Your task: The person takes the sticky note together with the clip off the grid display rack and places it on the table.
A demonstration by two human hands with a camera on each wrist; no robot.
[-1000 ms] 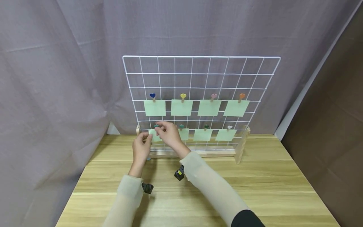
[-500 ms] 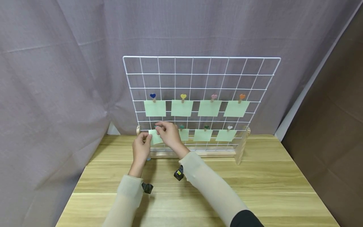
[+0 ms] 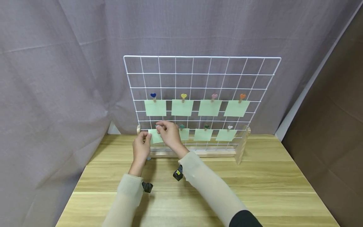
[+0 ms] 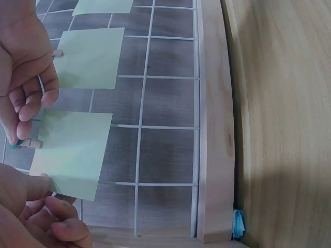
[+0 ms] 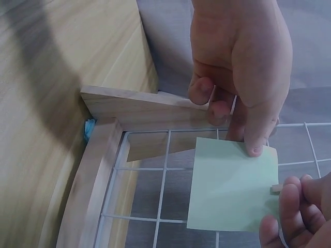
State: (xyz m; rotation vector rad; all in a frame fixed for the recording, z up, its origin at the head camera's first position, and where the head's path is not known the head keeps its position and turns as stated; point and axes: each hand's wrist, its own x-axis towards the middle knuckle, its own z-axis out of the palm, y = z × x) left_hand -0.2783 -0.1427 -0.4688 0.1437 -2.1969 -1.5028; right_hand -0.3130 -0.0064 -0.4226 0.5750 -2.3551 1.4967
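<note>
My left hand [image 3: 141, 146] pinches the left edge of a pale green paper note [image 3: 155, 137], thumb in front and fingers behind it. At the note's top edge, my right hand [image 3: 171, 135] pinches a small wooden clothespin [image 4: 34, 144] whose teal heart end shows at the fingertips in the left wrist view. The clothespin's tip overlaps the note's edge. Behind the note stands a white wire grid [image 3: 202, 57]; the note is at the left end of the lower row. In the head view the right hand hides much of the clothespin.
Several more green notes hang from heart clothespins, in an upper row [image 3: 182, 107] and a lower row [image 3: 203, 135]. A wooden stand [image 3: 241, 146] holds the grid on the wooden table [image 3: 215, 189]. A small blue thing [image 4: 238, 223] lies by the stand. Grey cloth [image 3: 71, 78] hangs behind.
The note at the lower left has tilted and shifted slightly between the hands. Both hands stay nearly in place, the right one still at the clothespin.
</note>
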